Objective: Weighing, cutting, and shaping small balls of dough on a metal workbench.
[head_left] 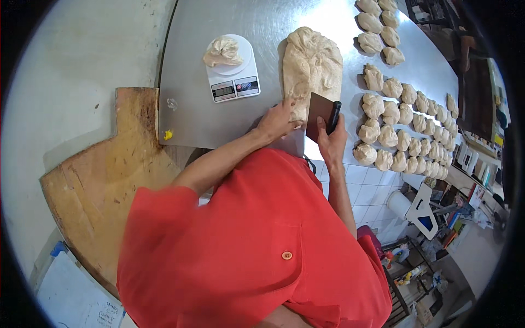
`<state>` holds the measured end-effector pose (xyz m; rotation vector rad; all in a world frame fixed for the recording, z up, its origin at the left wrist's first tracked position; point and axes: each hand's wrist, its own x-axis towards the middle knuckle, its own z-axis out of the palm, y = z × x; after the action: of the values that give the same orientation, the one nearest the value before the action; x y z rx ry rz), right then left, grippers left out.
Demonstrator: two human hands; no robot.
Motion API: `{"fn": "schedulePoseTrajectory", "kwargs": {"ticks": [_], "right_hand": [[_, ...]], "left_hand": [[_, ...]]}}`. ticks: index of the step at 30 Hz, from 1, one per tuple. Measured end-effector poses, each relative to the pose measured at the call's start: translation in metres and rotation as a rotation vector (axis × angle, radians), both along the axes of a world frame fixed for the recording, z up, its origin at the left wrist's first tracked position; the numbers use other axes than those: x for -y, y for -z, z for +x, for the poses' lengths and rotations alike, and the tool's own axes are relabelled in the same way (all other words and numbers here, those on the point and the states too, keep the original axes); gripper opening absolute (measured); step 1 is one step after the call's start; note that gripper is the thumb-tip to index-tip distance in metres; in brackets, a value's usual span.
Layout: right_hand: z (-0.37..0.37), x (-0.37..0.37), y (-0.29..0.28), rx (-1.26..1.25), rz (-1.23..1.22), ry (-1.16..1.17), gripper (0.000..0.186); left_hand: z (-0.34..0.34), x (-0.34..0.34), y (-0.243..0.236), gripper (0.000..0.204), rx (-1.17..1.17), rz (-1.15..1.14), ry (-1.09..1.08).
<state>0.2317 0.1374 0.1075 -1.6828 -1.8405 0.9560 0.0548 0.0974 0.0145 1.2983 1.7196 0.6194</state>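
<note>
A large slab of pale dough lies on the steel table in front of me. My left hand is at its near end, with the fingers curled onto the dough's lower left edge. My right hand grips a bench scraper by its black handle. The scraper's broad brown-looking blade stands against the near right edge of the dough. To the left, a white digital kitchen scale carries a lump of dough on its round platform.
Several rows of dough pieces cover the right part of the steel table. A worn wooden board lies at the left, beside the wall. A small yellow bit sits near the table's left corner. Cluttered shelves stand at the lower right.
</note>
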Motion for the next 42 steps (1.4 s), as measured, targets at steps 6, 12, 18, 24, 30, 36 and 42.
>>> {"fn": "schedulePoseTrajectory", "kwargs": {"ticks": [6,12,18,24,30,36,42], "right_hand": [[-0.003,0.002,-0.008,0.073,-0.085,-0.076,0.027],[-0.018,0.015,-0.003,0.158,-0.144,-0.247,0.029],[-0.055,0.025,0.018,0.3,-0.197,-0.395,0.032],[-0.068,0.034,0.053,0.369,-0.074,-0.442,0.024],[-0.035,0.043,0.047,0.463,-0.107,-0.469,0.025],[0.006,0.03,0.027,0.257,-0.292,-0.429,0.036],[-0.007,0.021,0.012,0.147,-0.295,-0.389,0.032]], "left_hand": [[-0.042,0.033,0.025,0.043,0.155,0.317,-0.054],[-0.048,0.041,0.016,0.021,0.249,0.132,-0.192],[-0.054,0.057,0.033,0.024,0.048,0.383,-0.025],[-0.058,0.058,0.033,0.023,-0.261,0.469,0.044],[-0.059,0.061,0.009,0.017,-0.098,0.517,-0.032],[-0.103,0.023,-0.053,0.014,0.106,0.339,-0.339],[-0.192,-0.053,-0.062,0.019,-0.375,0.692,-0.513]]}}
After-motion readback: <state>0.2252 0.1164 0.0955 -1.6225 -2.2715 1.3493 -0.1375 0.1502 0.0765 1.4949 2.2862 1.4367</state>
